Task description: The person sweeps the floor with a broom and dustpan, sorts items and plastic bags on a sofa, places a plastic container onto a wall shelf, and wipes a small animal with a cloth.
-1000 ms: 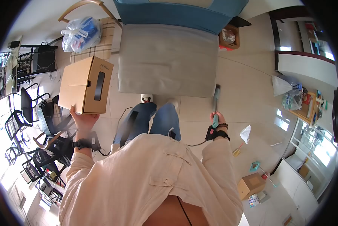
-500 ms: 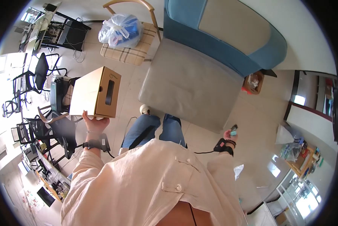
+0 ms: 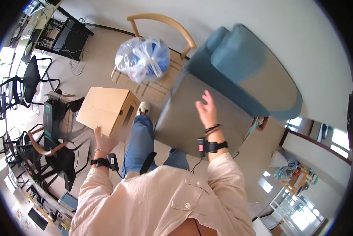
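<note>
A brown cardboard box (image 3: 102,107) with a dark handle slot in its side is at the left, in front of the checked chair. My left hand (image 3: 105,140) grips its near lower edge, with the fingers partly hidden under it. My right hand (image 3: 206,109) is raised above the grey sofa seat (image 3: 188,114), fingers apart and holding nothing. A teal-handled tool (image 3: 252,131) leans at the right edge of the seat. Knotted on the wooden chair's seat (image 3: 154,88) lies a clear plastic bag (image 3: 143,59) with blue contents.
The blue sofa backrest (image 3: 239,59) runs along the wall at upper right. Black chairs (image 3: 31,78) and a desk with cables stand at the left. On the right are a wooden rack (image 3: 298,181) with bags and a glass-fronted cabinet. My legs (image 3: 139,143) are below.
My right hand has let go of the teal-handled tool and moved left and up over the seat. The view has turned towards the chair, and the box is still in my left hand.
</note>
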`<state>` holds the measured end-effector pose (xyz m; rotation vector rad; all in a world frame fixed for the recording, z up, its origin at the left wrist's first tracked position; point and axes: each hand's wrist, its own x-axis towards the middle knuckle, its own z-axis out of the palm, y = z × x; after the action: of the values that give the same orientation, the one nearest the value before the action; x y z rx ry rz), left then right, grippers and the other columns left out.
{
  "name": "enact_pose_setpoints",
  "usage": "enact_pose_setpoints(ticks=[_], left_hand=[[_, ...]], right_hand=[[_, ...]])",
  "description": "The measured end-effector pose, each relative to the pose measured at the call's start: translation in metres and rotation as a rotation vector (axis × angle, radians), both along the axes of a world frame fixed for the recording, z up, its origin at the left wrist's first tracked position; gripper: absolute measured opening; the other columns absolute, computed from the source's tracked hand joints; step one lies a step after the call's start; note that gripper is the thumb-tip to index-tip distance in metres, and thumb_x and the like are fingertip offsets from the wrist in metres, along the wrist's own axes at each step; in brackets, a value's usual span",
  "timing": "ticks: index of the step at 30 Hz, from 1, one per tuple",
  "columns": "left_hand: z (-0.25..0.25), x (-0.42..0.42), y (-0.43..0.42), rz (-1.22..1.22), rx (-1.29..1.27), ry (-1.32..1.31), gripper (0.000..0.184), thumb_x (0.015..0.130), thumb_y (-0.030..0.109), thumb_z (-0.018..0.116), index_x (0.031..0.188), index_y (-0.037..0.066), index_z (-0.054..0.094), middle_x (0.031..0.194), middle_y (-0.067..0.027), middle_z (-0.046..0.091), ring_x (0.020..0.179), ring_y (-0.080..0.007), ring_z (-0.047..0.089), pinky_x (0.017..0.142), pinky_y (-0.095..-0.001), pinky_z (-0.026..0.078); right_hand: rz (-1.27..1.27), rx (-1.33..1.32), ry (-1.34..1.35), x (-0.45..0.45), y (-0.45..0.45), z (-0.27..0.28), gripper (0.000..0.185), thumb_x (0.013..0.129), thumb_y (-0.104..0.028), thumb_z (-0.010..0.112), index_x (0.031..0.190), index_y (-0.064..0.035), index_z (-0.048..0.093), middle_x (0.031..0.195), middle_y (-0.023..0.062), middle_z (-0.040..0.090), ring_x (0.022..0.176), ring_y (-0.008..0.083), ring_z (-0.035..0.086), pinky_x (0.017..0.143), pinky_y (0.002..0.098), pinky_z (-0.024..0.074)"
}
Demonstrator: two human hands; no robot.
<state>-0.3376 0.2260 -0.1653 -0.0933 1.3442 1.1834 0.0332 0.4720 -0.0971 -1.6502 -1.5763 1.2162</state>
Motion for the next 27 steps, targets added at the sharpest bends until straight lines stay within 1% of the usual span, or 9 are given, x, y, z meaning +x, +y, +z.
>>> enact_pose_setpoints(ticks=[2,7,8,11,14,16,20,23,27], left_hand=[[0.015,-0.028,0.022,0.054,0.016,-0.111,0.071,0.062,0.062,0.044,0.115,0.016,0.039,0.110,-0.0099,0.044,0.095,-0.0247,0.043,0.076,-0.0378,0.034],[0.023,-0.107,0.025,0.318,0.020,-0.294,0.069,0.070,0.053,0.046,0.120,0.008,0.034,0.118,-0.0098,0.043,0.107,-0.0274,0.042,0.090,-0.0431,0.031],[0.007,-0.124,0.013,0.037,0.019,-0.047,0.068,0.071,0.053,0.046,0.120,0.007,0.034,0.117,-0.0096,0.043,0.106,-0.0260,0.043,0.090,-0.0405,0.033],[-0.012,-0.143,0.002,-0.247,-0.014,0.178,0.066,0.073,0.051,0.045,0.118,0.004,0.035,0.116,-0.0091,0.044,0.107,-0.0230,0.043,0.089,-0.0355,0.035],[0.020,-0.133,0.055,0.225,0.016,-0.285,0.064,0.072,0.049,0.049,0.116,0.005,0.037,0.114,-0.0081,0.045,0.106,-0.0228,0.043,0.090,-0.0371,0.034],[0.016,-0.122,0.082,0.197,0.029,-0.282,0.064,0.071,0.049,0.050,0.115,0.005,0.038,0.114,-0.0078,0.045,0.107,-0.0225,0.043,0.090,-0.0371,0.034],[-0.016,-0.103,0.133,0.101,-0.024,-0.276,0.067,0.069,0.046,0.054,0.120,0.008,0.032,0.118,-0.0069,0.040,0.110,-0.0224,0.038,0.089,-0.0381,0.034],[-0.016,-0.077,0.180,0.015,-0.018,-0.124,0.071,0.069,0.039,0.054,0.126,0.015,0.019,0.123,-0.0063,0.032,0.112,-0.0234,0.035,0.087,-0.0392,0.036],[-0.049,-0.028,0.213,-0.014,0.092,-0.154,0.091,0.072,0.020,0.052,0.126,0.023,-0.022,0.118,-0.0086,0.034,0.095,-0.0175,0.042,0.068,-0.0319,0.041]], right_hand=[[0.197,0.250,-0.059,-0.079,0.040,-0.021,0.061,0.072,-0.014,0.058,0.124,-0.0059,0.027,0.122,0.0237,0.030,0.081,0.0263,0.057,0.063,0.0256,0.0487],[0.463,0.032,-0.497,-0.231,0.114,-0.025,0.091,0.061,-0.025,0.069,0.130,-0.0173,0.011,0.124,0.0234,0.026,0.104,0.0370,0.042,0.082,0.0393,0.0401],[0.473,0.075,-0.543,-0.245,0.119,-0.047,0.066,0.066,-0.023,0.063,0.123,-0.0159,0.031,0.115,0.0222,0.039,0.086,0.0367,0.052,0.071,0.0395,0.0450],[0.645,-0.117,-0.692,-0.262,0.127,-0.070,0.041,0.068,-0.022,0.058,0.105,-0.0095,0.048,0.097,0.0176,0.052,0.083,0.0350,0.053,0.070,0.0404,0.0444],[0.310,0.118,-0.505,-0.237,0.121,-0.054,0.023,0.069,-0.016,0.052,0.088,-0.0041,0.055,0.079,0.0178,0.056,0.073,0.0363,0.053,0.063,0.0426,0.0427],[0.178,0.201,-0.419,-0.203,0.114,-0.019,0.022,0.069,-0.015,0.052,0.086,-0.0016,0.055,0.077,0.0187,0.055,0.071,0.0379,0.052,0.061,0.0413,0.0424],[-0.082,0.195,-0.286,-0.145,0.086,0.074,0.021,0.072,-0.002,0.050,0.092,0.0038,0.054,0.081,0.0081,0.059,0.071,0.0136,0.053,0.063,0.0272,0.0429],[-0.161,0.258,-0.340,-0.136,0.067,0.130,0.015,0.071,0.000,0.049,0.085,0.0038,0.054,0.078,0.0053,0.055,0.069,0.0116,0.051,0.062,0.0245,0.0407],[-0.398,0.288,-0.404,-0.109,0.057,0.168,0.019,0.071,-0.003,0.047,0.088,0.0055,0.052,0.081,0.0061,0.052,0.072,0.0122,0.047,0.065,0.0239,0.0379]])
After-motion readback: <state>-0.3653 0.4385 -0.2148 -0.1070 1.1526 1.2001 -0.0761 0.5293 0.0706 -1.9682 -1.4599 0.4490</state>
